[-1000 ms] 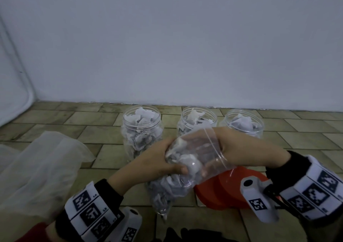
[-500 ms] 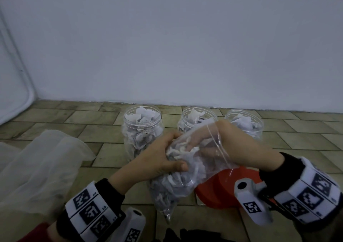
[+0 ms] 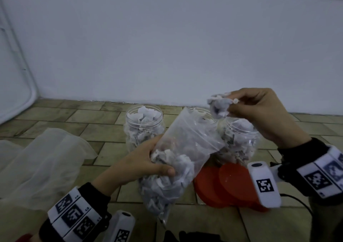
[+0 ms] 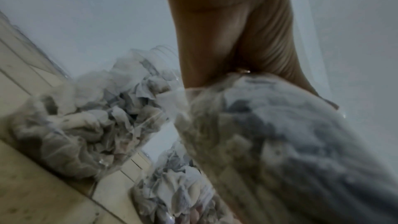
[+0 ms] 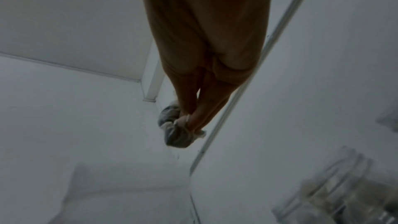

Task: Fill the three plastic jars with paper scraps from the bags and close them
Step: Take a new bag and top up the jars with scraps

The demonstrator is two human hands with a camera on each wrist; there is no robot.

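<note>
A tiled floor (image 3: 55,123) of greenish-brown slabs runs back to a plain white wall (image 3: 167,47), and the work sits near where they meet.

The right hand (image 3: 259,115) is raised above the rightmost jar (image 3: 239,141), its thumb and fingertips (image 5: 189,117) pressed together in a pinch on a small clump of paper scraps (image 3: 219,108). The clump hangs in open air over the jar mouths, touching neither jar nor bag.

The left hand (image 3: 141,164) grips the clear plastic bag (image 3: 178,158) about its middle, thumb across the near face and fingers curled round the far side, squeezing the plastic. The bag tilts up and to the right; its open mouth lies in front of the middle jar (image 3: 200,112), hiding most of it, and its lower end hangs packed with scraps, just above the floor.

Three clear jars stand in a row close to the wall, all without lids and heaped with scraps up to the rim. The left jar (image 3: 143,126) stands clear of the bag's left edge, with bare floor around it.

Just beside the bag's lower right, in front of the rightmost jar, red lids (image 3: 226,184) lie overlapped on the tiles, partly hidden by the right wrist camera. An empty translucent bag (image 3: 40,164) is crumpled on the floor to the left, well apart from the jars. Open floor lies between it and the left jar, and a narrow strip between jars and wall.
</note>
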